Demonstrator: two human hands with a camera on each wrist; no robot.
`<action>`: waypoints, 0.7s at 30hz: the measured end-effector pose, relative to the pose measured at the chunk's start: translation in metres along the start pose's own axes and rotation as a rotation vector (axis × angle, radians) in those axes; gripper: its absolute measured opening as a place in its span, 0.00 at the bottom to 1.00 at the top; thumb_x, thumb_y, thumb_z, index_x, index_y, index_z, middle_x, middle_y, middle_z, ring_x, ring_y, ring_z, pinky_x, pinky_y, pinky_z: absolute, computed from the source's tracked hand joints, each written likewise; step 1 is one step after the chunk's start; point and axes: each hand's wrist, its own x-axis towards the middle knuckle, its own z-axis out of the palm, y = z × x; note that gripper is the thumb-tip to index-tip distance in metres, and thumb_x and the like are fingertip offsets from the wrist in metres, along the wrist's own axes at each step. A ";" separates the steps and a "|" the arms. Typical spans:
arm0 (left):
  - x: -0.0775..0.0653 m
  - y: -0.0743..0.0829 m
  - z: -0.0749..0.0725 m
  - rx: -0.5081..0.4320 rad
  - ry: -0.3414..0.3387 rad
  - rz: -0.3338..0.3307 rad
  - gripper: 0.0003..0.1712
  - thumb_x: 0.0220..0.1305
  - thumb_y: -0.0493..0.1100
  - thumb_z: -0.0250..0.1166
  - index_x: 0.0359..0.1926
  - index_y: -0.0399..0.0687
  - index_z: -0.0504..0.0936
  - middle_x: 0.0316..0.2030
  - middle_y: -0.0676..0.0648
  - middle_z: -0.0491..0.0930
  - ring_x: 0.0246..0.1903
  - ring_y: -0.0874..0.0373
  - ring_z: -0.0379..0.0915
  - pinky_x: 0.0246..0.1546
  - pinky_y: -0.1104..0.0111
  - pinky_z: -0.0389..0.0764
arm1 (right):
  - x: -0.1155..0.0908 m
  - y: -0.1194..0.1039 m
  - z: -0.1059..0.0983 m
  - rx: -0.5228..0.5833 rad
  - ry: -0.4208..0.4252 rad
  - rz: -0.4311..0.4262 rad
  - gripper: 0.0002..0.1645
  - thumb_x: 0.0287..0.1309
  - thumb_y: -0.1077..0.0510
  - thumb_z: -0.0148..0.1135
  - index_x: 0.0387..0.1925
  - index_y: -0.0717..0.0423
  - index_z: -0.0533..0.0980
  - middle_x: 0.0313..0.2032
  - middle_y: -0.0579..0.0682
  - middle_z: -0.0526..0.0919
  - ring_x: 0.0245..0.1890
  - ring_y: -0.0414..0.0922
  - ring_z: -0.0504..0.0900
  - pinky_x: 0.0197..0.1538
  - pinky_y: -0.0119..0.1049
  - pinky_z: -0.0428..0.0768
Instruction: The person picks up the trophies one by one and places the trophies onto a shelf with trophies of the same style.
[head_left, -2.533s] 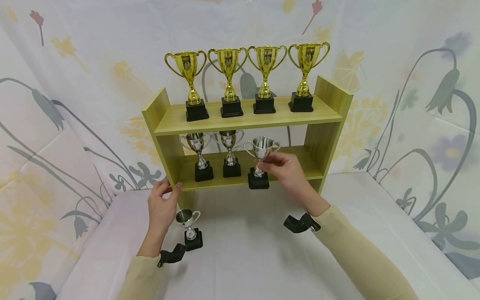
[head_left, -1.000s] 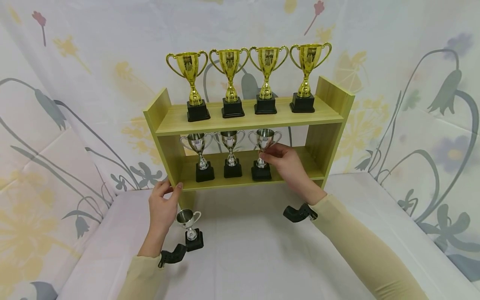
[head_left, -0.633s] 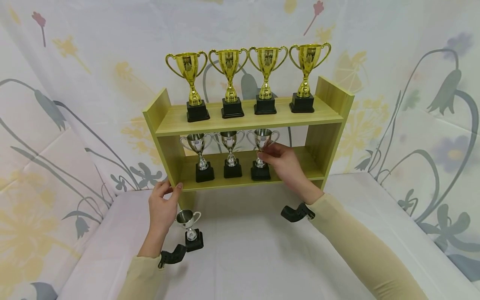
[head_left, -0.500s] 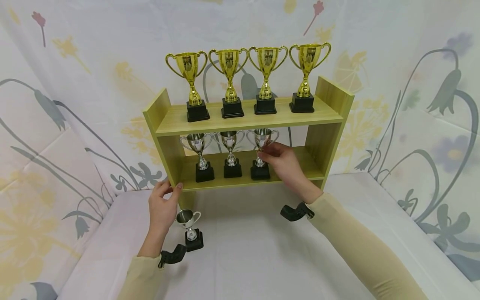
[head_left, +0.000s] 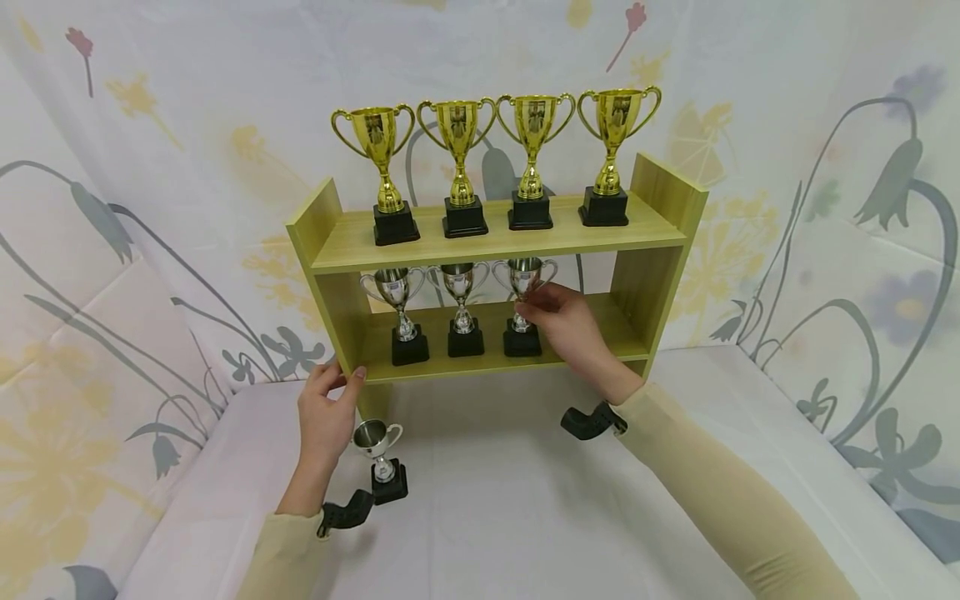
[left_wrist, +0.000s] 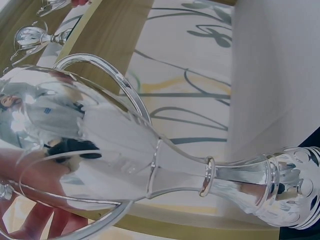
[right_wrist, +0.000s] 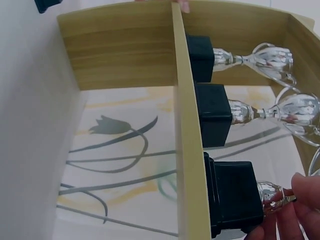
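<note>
My right hand point(head_left: 566, 325) pinches the stem of a silver trophy cup point(head_left: 521, 337). That cup stands upright on the lower board of the wooden shelf point(head_left: 495, 250), right of two other silver trophies point(head_left: 406, 343) point(head_left: 464, 333). In the right wrist view, its black base point(right_wrist: 237, 195) is on the board, with fingertips around the stem. My left hand point(head_left: 326, 417) grips the shelf's lower left corner, thumb on the front edge. One more silver trophy point(head_left: 388, 479) stands on the table beside my left wrist and fills much of the left wrist view.
Several gold trophies point(head_left: 461, 200) with black bases line the shelf's top board. A white cloth point(head_left: 480, 517) covers the table. Behind and at the sides hang flower-printed curtains point(head_left: 810, 250). The shelf's right side panel point(head_left: 652, 292) stands right of my right hand.
My right hand has moved the silver trophy back from the shelf's front edge onto the lower board, then nudged it slightly left. My left hand has stayed on the shelf corner.
</note>
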 end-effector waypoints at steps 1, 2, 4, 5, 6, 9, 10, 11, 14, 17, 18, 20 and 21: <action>0.000 0.000 0.000 0.000 -0.001 0.000 0.20 0.70 0.43 0.62 0.58 0.37 0.81 0.47 0.43 0.76 0.48 0.49 0.73 0.39 0.67 0.73 | 0.000 0.000 0.000 -0.005 -0.001 0.000 0.11 0.64 0.60 0.65 0.43 0.65 0.80 0.42 0.55 0.83 0.43 0.46 0.81 0.49 0.42 0.77; 0.000 0.000 0.000 0.002 -0.001 0.000 0.20 0.70 0.43 0.62 0.58 0.37 0.81 0.47 0.43 0.76 0.48 0.49 0.73 0.39 0.67 0.73 | 0.000 0.001 0.000 -0.011 -0.001 0.000 0.12 0.64 0.59 0.65 0.43 0.65 0.80 0.43 0.55 0.83 0.44 0.46 0.81 0.49 0.42 0.77; 0.000 0.000 0.000 0.003 -0.001 0.000 0.21 0.70 0.44 0.62 0.58 0.38 0.81 0.47 0.43 0.77 0.48 0.49 0.73 0.39 0.67 0.73 | 0.000 0.000 0.000 -0.014 -0.002 0.002 0.12 0.64 0.59 0.65 0.43 0.65 0.79 0.43 0.55 0.82 0.45 0.47 0.81 0.49 0.42 0.76; 0.000 0.000 0.000 0.004 -0.001 0.001 0.21 0.70 0.44 0.62 0.59 0.38 0.81 0.47 0.43 0.77 0.48 0.49 0.73 0.38 0.67 0.73 | 0.000 0.000 0.000 -0.019 -0.002 0.002 0.12 0.64 0.59 0.65 0.44 0.65 0.79 0.44 0.56 0.82 0.45 0.47 0.81 0.49 0.42 0.76; 0.000 0.000 0.000 0.004 -0.001 0.002 0.21 0.70 0.44 0.62 0.59 0.38 0.81 0.47 0.43 0.77 0.48 0.49 0.73 0.38 0.67 0.73 | 0.000 0.000 0.000 -0.021 -0.002 0.001 0.12 0.64 0.59 0.65 0.44 0.64 0.79 0.44 0.56 0.82 0.45 0.47 0.81 0.49 0.42 0.76; 0.000 -0.001 0.000 0.000 -0.001 0.002 0.21 0.70 0.44 0.62 0.59 0.39 0.81 0.47 0.43 0.77 0.48 0.50 0.73 0.38 0.69 0.73 | -0.001 0.000 0.001 -0.030 0.004 -0.004 0.12 0.65 0.59 0.65 0.44 0.64 0.79 0.44 0.57 0.82 0.46 0.49 0.80 0.48 0.42 0.76; 0.000 -0.001 0.000 -0.002 -0.001 0.003 0.21 0.70 0.44 0.62 0.59 0.39 0.81 0.47 0.43 0.77 0.48 0.50 0.73 0.38 0.69 0.73 | 0.000 0.000 0.001 -0.040 0.007 -0.007 0.12 0.65 0.59 0.65 0.44 0.64 0.79 0.44 0.57 0.82 0.46 0.49 0.80 0.48 0.42 0.76; 0.000 -0.001 -0.001 -0.002 -0.002 0.003 0.21 0.70 0.43 0.62 0.60 0.39 0.81 0.47 0.43 0.77 0.48 0.50 0.73 0.38 0.69 0.73 | 0.000 0.001 0.001 -0.048 0.012 -0.009 0.12 0.65 0.58 0.65 0.44 0.63 0.79 0.44 0.57 0.82 0.46 0.49 0.81 0.48 0.42 0.76; 0.000 -0.001 -0.001 -0.005 0.002 0.003 0.20 0.70 0.43 0.62 0.59 0.39 0.81 0.47 0.43 0.77 0.48 0.50 0.74 0.38 0.70 0.73 | 0.001 0.004 0.002 -0.069 0.024 -0.019 0.11 0.65 0.58 0.65 0.43 0.63 0.79 0.44 0.57 0.83 0.46 0.49 0.81 0.48 0.42 0.77; 0.000 -0.001 -0.001 -0.006 0.006 0.003 0.20 0.69 0.42 0.63 0.58 0.38 0.82 0.46 0.43 0.77 0.48 0.50 0.74 0.38 0.70 0.73 | 0.002 0.005 0.004 -0.096 0.041 -0.034 0.10 0.65 0.59 0.65 0.42 0.62 0.79 0.43 0.57 0.83 0.47 0.50 0.81 0.47 0.44 0.77; 0.000 -0.001 -0.001 -0.008 0.007 0.002 0.19 0.69 0.42 0.63 0.57 0.38 0.82 0.46 0.43 0.77 0.48 0.49 0.74 0.38 0.71 0.73 | 0.002 0.006 0.004 -0.107 0.046 -0.038 0.10 0.65 0.59 0.65 0.42 0.62 0.79 0.43 0.57 0.83 0.47 0.50 0.81 0.47 0.44 0.77; 0.000 -0.001 0.000 -0.010 0.006 0.001 0.19 0.69 0.42 0.63 0.57 0.38 0.82 0.46 0.43 0.77 0.48 0.49 0.74 0.37 0.71 0.73 | 0.002 0.005 0.005 -0.128 0.056 -0.044 0.09 0.65 0.59 0.65 0.41 0.62 0.79 0.43 0.57 0.83 0.47 0.51 0.81 0.46 0.45 0.77; 0.000 -0.001 0.000 -0.010 0.007 0.001 0.19 0.69 0.42 0.63 0.57 0.38 0.83 0.46 0.43 0.77 0.47 0.49 0.74 0.37 0.71 0.73 | 0.002 0.005 0.005 -0.138 0.061 -0.045 0.09 0.65 0.59 0.64 0.41 0.62 0.79 0.43 0.57 0.83 0.47 0.51 0.81 0.46 0.45 0.77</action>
